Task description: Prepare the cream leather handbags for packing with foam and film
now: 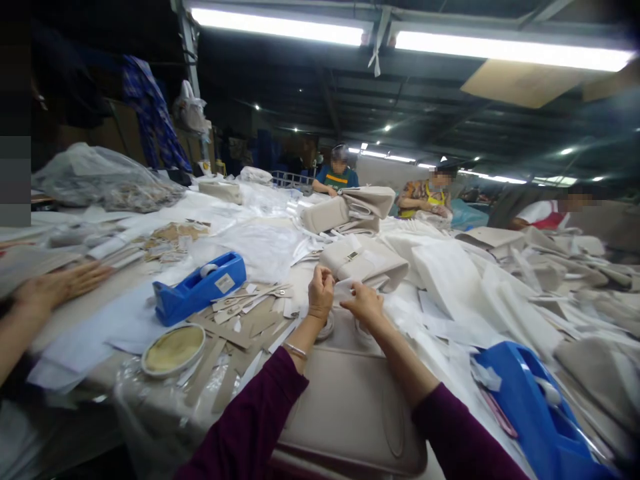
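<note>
A beige handbag (350, 400) lies flat at the table's front edge, below both my forearms. Over its far end, my left hand (321, 293) is closed in a pinch, its fingertips raised; whatever they hold is too small to make out. Beside it on the right, my right hand (365, 305) has thumb and forefinger curled at a thin white sheet (343, 291), seemingly gripping its edge. Just beyond my hands rests another beige bag (367, 259) with a small metal clasp. Rolled strap ends partly show under my wrists.
A blue tape dispenser (200, 287), beige strips (245, 320) and a round dish (173, 349) are at left. Another blue dispenser (535, 407) stands at right near white wrapping sheets (460, 287). A co-worker's hand (65, 283) reaches in from the left; several people work across the table.
</note>
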The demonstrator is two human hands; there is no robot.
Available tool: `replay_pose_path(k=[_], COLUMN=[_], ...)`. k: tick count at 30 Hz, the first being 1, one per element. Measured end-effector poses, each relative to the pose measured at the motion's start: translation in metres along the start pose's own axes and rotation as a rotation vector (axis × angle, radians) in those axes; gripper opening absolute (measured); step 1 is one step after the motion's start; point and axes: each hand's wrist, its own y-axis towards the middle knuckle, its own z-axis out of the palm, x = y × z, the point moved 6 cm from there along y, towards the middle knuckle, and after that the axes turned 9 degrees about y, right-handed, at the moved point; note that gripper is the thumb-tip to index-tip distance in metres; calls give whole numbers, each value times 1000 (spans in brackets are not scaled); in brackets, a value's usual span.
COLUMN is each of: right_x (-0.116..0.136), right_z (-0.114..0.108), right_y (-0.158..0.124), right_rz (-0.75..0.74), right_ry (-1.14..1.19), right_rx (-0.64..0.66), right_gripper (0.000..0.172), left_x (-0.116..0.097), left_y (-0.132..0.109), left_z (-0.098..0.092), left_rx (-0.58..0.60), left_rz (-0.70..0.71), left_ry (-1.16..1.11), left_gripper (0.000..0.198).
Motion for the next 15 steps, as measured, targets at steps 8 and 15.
replay_pose_path(k=[8,15], right_x=[16,28], right_z=[6,-7], right_y=[5,-42], right_rz=[-111,-254], right_ry=[1189,1118], right_rx=[79,78], right_gripper=[34,21], left_x=[-10,-14], left_y=[-7,-5], left_z=[3,-9], left_rx=[149,70], left_rz=[-24,-26], left_ry=[-174,-148], left_gripper=[18,28])
